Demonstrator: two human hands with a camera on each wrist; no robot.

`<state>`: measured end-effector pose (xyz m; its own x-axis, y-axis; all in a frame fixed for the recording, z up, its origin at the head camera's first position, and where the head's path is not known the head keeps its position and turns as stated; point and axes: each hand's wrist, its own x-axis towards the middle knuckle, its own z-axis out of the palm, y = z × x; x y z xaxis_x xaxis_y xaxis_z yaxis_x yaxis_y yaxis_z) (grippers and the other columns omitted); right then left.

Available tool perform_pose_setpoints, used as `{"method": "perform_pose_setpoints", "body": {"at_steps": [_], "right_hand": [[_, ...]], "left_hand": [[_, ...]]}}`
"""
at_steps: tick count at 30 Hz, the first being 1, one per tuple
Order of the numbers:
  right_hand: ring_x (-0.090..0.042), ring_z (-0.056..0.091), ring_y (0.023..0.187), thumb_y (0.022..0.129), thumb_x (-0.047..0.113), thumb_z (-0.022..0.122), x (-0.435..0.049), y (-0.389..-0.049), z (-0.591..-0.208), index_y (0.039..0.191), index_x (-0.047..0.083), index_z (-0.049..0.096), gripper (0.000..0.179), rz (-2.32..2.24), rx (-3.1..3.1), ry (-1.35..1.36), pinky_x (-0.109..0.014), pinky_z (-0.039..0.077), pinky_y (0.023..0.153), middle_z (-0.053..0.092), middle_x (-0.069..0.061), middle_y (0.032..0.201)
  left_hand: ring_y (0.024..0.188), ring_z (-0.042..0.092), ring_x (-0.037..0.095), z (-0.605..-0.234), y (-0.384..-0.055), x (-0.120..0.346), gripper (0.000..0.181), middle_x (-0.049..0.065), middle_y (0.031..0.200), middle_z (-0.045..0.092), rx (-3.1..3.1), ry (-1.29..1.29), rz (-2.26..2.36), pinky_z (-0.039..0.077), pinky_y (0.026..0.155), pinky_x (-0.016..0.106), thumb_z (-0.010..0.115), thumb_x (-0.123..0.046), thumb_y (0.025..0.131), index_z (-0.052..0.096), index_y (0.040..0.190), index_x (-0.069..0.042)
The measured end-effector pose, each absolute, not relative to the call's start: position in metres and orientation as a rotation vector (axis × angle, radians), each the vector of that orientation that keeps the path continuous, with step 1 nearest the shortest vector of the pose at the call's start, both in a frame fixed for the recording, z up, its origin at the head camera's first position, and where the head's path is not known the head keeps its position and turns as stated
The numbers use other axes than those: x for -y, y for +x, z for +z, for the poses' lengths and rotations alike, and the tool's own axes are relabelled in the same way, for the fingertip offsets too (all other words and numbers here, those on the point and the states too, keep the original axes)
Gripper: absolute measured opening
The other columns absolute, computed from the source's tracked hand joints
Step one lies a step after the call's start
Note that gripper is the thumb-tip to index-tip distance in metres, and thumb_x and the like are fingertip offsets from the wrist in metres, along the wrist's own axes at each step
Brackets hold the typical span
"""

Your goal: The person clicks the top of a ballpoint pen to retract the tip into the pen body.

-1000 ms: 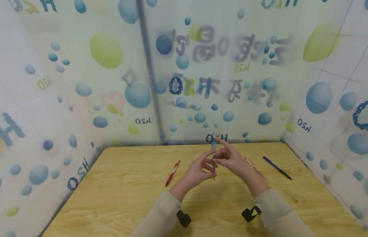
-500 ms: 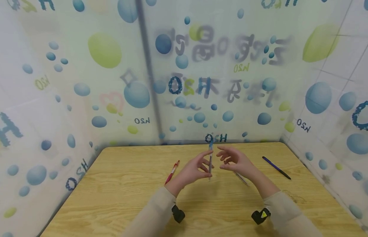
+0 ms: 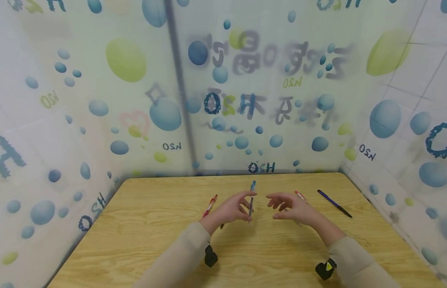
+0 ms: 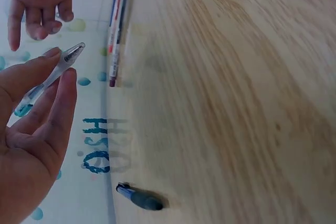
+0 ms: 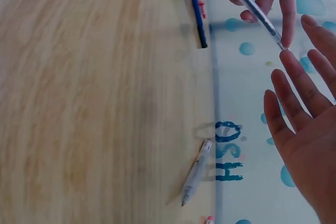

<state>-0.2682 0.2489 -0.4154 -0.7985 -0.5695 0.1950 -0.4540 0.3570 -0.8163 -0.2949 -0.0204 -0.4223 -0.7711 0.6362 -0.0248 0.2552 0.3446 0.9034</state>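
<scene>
My left hand [image 3: 230, 209] pinches a slim clear pen [image 3: 251, 200] with a light-blue end between fingertips and thumb. The pen stands nearly upright above the table, its blue end up and its clear pointed tip [image 4: 76, 51] down. To the right, my right hand [image 3: 295, 210] hovers apart from it, fingers spread and holding nothing; its palm and fingers [image 5: 299, 85] show in the right wrist view. A pale clear pen [image 5: 195, 174] lies on the table near my right hand, mostly hidden by it in the head view. Beyond it shows a red-orange-ended pen [image 3: 300, 195].
On the wood-grain table [image 3: 137, 240], a red pen [image 3: 210, 206] lies left, partly behind my left wrist. A dark-gripped pen [image 4: 139, 198] is mostly hidden under that hand in the head view. A blue pen [image 3: 334, 203] lies right. A printed curtain [image 3: 223, 132] hangs behind.
My right hand has let go of the clear pen and moved right, its fingers opening. My left hand has lowered the pen and shifted slightly left with it.
</scene>
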Motion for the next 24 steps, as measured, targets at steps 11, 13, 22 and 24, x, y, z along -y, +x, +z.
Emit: {"method": "perform_pose_setpoints", "body": {"at_steps": [11,13,22,24], "right_hand": [[-0.042,0.056,0.1,0.089,0.008,0.072,-0.254,-0.265,-0.423,0.139,0.002,0.051,0.055,-1.359,-2.478,-0.94,-0.042,0.05,0.084,0.062,-0.02,0.114],[-0.04,0.056,0.1,0.089,0.006,0.071,-0.254,-0.264,-0.423,0.139,0.002,0.05,0.055,-1.351,-2.479,-0.933,-0.04,0.05,0.083,0.062,-0.019,0.114],[-0.037,0.058,0.099,0.089,0.004,0.071,-0.258,-0.265,-0.428,0.139,-0.002,0.049,0.055,-1.352,-2.469,-0.9,-0.035,0.051,0.081,0.063,-0.018,0.112],[-0.037,0.058,0.099,0.089,0.005,0.071,-0.259,-0.265,-0.428,0.139,-0.003,0.049,0.055,-1.35,-2.462,-0.88,-0.034,0.051,0.082,0.063,-0.018,0.112]], "left_hand": [[0.085,0.065,0.012,-0.435,-0.303,0.024,0.072,-0.001,0.104,0.063,-2.317,0.795,1.116,0.054,0.075,0.032,0.074,0.0,0.084,0.045,0.146,-0.022],[0.085,0.064,0.012,-0.438,-0.306,0.025,0.072,-0.003,0.102,0.062,-2.328,0.805,1.088,0.054,0.074,0.031,0.074,0.001,0.084,0.045,0.146,-0.021],[0.085,0.064,0.01,-0.445,-0.313,0.027,0.07,-0.004,0.095,0.061,-2.404,0.852,0.961,0.052,0.076,0.028,0.079,-0.004,0.081,0.049,0.142,-0.017],[0.084,0.062,0.008,-0.446,-0.315,0.027,0.069,-0.006,0.094,0.061,-2.42,0.877,0.921,0.051,0.075,0.027,0.08,-0.006,0.08,0.05,0.141,-0.017]]}}
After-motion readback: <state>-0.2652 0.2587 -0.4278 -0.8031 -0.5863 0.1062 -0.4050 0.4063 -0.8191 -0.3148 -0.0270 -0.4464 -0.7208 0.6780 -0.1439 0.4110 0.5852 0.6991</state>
